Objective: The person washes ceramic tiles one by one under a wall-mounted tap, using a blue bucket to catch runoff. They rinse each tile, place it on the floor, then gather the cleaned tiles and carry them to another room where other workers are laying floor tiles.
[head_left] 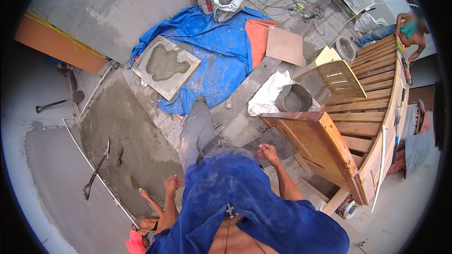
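Observation:
My left hand hangs beside my left hip, fingers loosely bent and apart, with nothing seen in it. On the other side my right hand is held out near the wooden bed frame's headboard, its fingers half curled around nothing visible. Below my left hand, a co-worker's hand holds a trowel on wet mortar. A shovel lies across that mortar. Ahead of me a square board with a heap of mortar rests on a blue tarp.
The slatted bed frame blocks the right, with another person behind it. Near it stand a mortar tub and a bucket. Bags sit at the far tarp edge. Cables trail over the tiles. A white pipe borders the mortar.

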The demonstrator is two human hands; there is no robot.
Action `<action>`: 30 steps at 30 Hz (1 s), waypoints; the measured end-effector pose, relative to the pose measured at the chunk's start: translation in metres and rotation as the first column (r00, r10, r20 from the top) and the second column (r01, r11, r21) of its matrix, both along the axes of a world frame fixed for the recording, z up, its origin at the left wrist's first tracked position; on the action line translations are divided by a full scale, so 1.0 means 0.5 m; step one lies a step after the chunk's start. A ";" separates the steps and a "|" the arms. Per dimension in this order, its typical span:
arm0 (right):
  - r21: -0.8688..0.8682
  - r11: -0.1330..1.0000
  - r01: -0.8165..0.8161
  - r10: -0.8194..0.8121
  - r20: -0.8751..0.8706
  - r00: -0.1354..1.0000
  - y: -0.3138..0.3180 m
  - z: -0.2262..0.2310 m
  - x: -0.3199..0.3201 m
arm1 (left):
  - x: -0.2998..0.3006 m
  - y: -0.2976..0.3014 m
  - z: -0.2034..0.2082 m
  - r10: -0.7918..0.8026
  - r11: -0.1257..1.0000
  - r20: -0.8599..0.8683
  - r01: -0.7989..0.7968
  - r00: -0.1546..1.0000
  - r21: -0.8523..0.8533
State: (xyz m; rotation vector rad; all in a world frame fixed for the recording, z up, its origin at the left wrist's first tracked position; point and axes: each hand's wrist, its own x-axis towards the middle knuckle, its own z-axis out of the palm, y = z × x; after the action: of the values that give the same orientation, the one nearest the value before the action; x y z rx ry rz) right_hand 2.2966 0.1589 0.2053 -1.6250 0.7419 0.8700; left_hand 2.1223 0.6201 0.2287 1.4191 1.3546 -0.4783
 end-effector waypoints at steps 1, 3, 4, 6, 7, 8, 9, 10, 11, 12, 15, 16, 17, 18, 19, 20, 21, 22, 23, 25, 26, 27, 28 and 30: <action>-0.006 1.000 0.023 -0.023 -0.054 0.998 0.008 -0.014 -0.021 | 0.022 0.007 -0.005 -0.012 1.000 -0.018 0.012 1.000 -0.006; -0.055 0.994 -0.092 0.089 -0.054 0.995 0.022 -0.040 -0.052 | 0.060 0.028 -0.021 -0.035 0.999 -0.021 0.034 0.999 -0.024; -0.088 0.987 -0.136 0.138 0.013 0.990 0.012 -0.068 -0.072 | 0.091 0.030 -0.036 -0.057 0.997 -0.001 0.057 0.998 -0.049; -0.101 0.985 -0.140 0.144 0.025 0.989 -0.027 -0.128 -0.087 | 0.161 0.028 -0.072 -0.084 0.989 0.061 0.090 0.995 -0.113; -0.070 0.992 -0.103 0.101 -0.026 0.995 -0.032 -0.145 -0.062 | 0.200 0.025 -0.090 -0.085 0.984 0.101 0.100 0.991 -0.145; -0.083 0.994 -0.071 0.065 -0.071 0.995 -0.005 -0.126 -0.003 | 0.231 0.038 -0.094 -0.076 0.983 0.129 0.096 0.989 -0.156; -0.093 0.995 -0.045 0.034 -0.122 0.992 0.026 -0.070 0.064 | 0.257 0.053 -0.090 -0.100 0.982 0.087 0.112 0.991 -0.150; -0.126 0.992 -0.011 -0.009 -0.161 0.987 0.049 -0.021 0.141 | 0.304 0.055 -0.092 -0.130 0.977 0.059 0.138 0.990 -0.163; -0.144 0.988 0.064 -0.086 -0.147 0.985 0.044 -0.011 0.201 | 0.370 0.052 -0.102 -0.173 0.966 0.042 0.178 0.984 -0.187; -0.153 0.979 0.137 -0.158 -0.135 0.978 0.032 -0.003 0.251 | 0.420 0.060 -0.113 -0.155 0.966 0.019 0.155 0.988 -0.208; -0.158 0.975 0.157 -0.176 -0.112 0.978 0.062 0.038 0.467 | 0.590 0.100 -0.135 -0.154 0.970 0.035 0.158 0.987 -0.185; -0.166 0.978 0.129 -0.150 -0.122 0.981 0.066 0.061 0.537 | 0.668 0.110 -0.132 -0.123 0.968 0.061 0.133 0.991 -0.211; -0.129 0.986 0.105 -0.109 -0.024 0.994 0.063 0.086 0.601 | 0.748 0.113 -0.115 -0.099 0.963 0.079 0.115 0.992 -0.243; -0.083 0.993 0.080 -0.074 0.074 0.995 0.072 0.104 0.664 | 0.812 0.132 -0.094 -0.079 0.959 0.094 0.102 0.992 -0.264; -0.047 0.986 0.161 -0.154 0.137 0.979 0.109 0.140 0.736 | 0.870 0.156 -0.073 -0.163 0.956 0.104 0.183 0.981 -0.229; -0.010 0.971 0.239 -0.232 0.202 0.952 0.153 0.182 0.812 | 0.931 0.175 -0.057 -0.244 0.945 0.117 0.263 0.963 -0.195; 0.057 0.961 0.270 -0.276 0.210 0.938 0.177 0.204 0.874 | 0.988 0.196 -0.046 -0.236 0.949 0.124 0.256 0.964 -0.185; 0.119 0.947 0.300 -0.319 0.212 0.924 0.192 0.219 0.911 | 1.034 0.218 -0.036 -0.229 0.952 0.126 0.249 0.965 -0.180; 0.094 0.956 0.279 -0.294 0.236 0.926 0.195 0.216 0.931 | 1.076 0.236 -0.036 -0.201 0.964 0.129 0.219 0.971 -0.148; -0.013 0.972 0.234 -0.220 0.282 0.934 0.168 0.196 0.964 | 1.169 0.241 -0.042 -0.180 0.970 0.169 0.203 0.969 -0.131; -0.022 0.959 0.283 -0.270 0.235 0.934 0.160 0.189 0.968 | 1.205 0.250 -0.036 -0.184 0.970 0.182 0.208 0.966 -0.123; -0.032 0.944 0.327 -0.316 0.189 0.930 0.150 0.181 0.973 | 1.243 0.253 -0.029 -0.184 0.971 0.197 0.209 0.963 -0.114; -0.045 0.930 0.364 -0.354 0.142 0.924 0.139 0.173 0.984 | 1.279 0.248 -0.023 -0.197 0.969 0.217 0.223 0.956 -0.105; -0.028 0.913 0.408 -0.406 0.061 0.912 0.119 0.165 1.004 | 1.320 0.238 -0.012 -0.204 0.968 0.242 0.233 0.949 -0.096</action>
State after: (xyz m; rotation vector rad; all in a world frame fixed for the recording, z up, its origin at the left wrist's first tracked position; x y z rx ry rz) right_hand 2.7985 0.2183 0.2877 -1.4481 1.0204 0.5097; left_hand 2.7823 0.7390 0.2225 1.4800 0.9710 -0.5150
